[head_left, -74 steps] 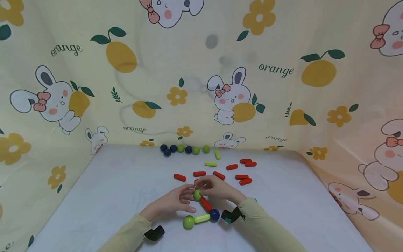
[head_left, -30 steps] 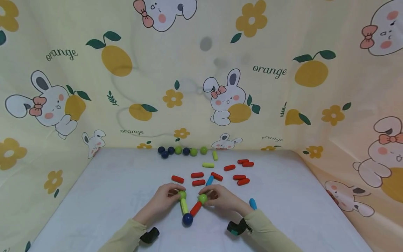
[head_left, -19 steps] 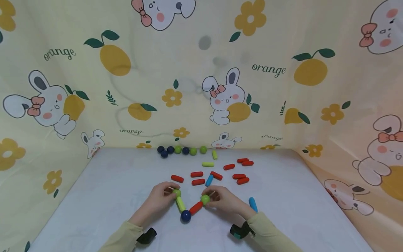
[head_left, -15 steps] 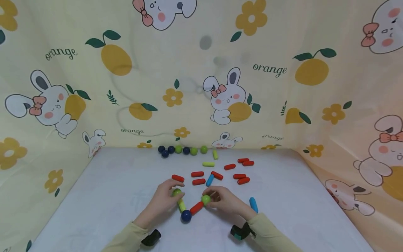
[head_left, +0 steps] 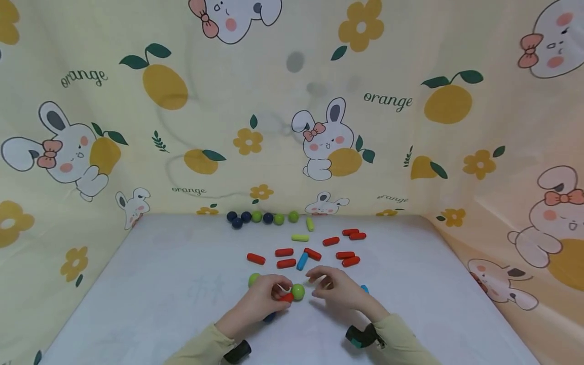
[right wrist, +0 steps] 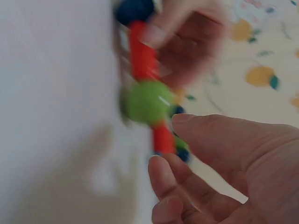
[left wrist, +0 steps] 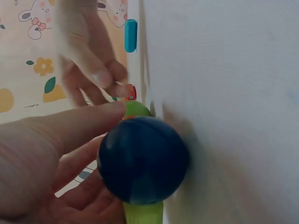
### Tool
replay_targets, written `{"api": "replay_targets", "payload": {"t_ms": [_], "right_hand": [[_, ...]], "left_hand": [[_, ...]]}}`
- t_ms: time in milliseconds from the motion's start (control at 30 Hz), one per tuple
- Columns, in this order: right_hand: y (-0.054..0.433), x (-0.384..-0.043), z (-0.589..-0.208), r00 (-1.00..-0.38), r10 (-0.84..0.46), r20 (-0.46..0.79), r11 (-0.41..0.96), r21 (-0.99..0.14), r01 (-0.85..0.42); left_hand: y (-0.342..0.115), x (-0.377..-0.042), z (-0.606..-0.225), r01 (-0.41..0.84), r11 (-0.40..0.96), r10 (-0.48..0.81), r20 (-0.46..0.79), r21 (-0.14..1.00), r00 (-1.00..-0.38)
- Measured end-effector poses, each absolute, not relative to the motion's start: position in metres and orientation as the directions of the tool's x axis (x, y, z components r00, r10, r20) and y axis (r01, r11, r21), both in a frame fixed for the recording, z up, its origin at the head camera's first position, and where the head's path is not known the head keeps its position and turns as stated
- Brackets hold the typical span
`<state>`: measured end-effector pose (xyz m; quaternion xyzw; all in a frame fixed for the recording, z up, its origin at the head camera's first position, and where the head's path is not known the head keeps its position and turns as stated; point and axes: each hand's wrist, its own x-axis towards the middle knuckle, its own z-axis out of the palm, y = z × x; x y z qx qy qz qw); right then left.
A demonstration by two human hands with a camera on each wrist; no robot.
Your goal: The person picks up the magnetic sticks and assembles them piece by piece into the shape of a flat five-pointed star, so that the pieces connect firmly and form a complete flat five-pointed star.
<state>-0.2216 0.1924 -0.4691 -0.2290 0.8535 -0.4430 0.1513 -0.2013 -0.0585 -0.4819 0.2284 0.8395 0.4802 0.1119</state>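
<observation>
My left hand point(head_left: 262, 300) pinches a red rod point(right wrist: 142, 53) between thumb and fingers. That rod joins a green ball point(head_left: 298, 291) to a dark blue ball point(left wrist: 144, 161), mostly hidden behind the left hand in the head view. From the blue ball a yellow-green rod point(left wrist: 144, 214) leads off; a second green ball point(head_left: 253, 279) peeks out beyond the left hand. My right hand point(head_left: 337, 290) hovers just right of the nearer green ball, its fingers bent loosely around nothing and apart from the ball.
Loose red rods point(head_left: 286, 263) lie scattered beyond the hands, with a blue rod point(head_left: 302, 261) among them. Another blue rod point(head_left: 365, 288) is partly behind the right wrist. Two yellow-green rods point(head_left: 300, 238) and a row of dark blue and green balls point(head_left: 279, 219) are near the back cloth.
The left hand has let go of the far green ball and moved right onto the red rod. The right hand has released the nearer green ball and drawn back to the right.
</observation>
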Motion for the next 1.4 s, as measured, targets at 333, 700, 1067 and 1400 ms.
{"api": "replay_targets", "payload": {"t_ms": [333, 700, 1067, 1400], "right_hand": [[0.251, -0.211, -0.435, -0.986, -0.163, -0.046, 0.779, -0.620, -0.099], [0.263, -0.212, -0.460, -0.973, -0.133, -0.188, 0.844, -0.536, -0.012], [0.216, -0.216, -0.468, -0.985, -0.137, -0.108, 0.554, -0.832, 0.015], [0.162, -0.219, -0.485, -0.962, -0.216, -0.169, 0.262, -0.959, 0.110]], "left_hand": [[-0.057, -0.208, -0.480, 0.258, 0.512, 0.478, -0.021, 0.819, -0.878], [-0.067, -0.208, -0.476, 0.226, 0.540, 0.479, -0.075, 0.811, -0.875], [-0.078, -0.208, -0.477, 0.241, 0.545, 0.485, -0.068, 0.803, -0.872], [-0.070, -0.205, -0.480, 0.272, 0.576, 0.448, -0.020, 0.770, -0.894]]}}
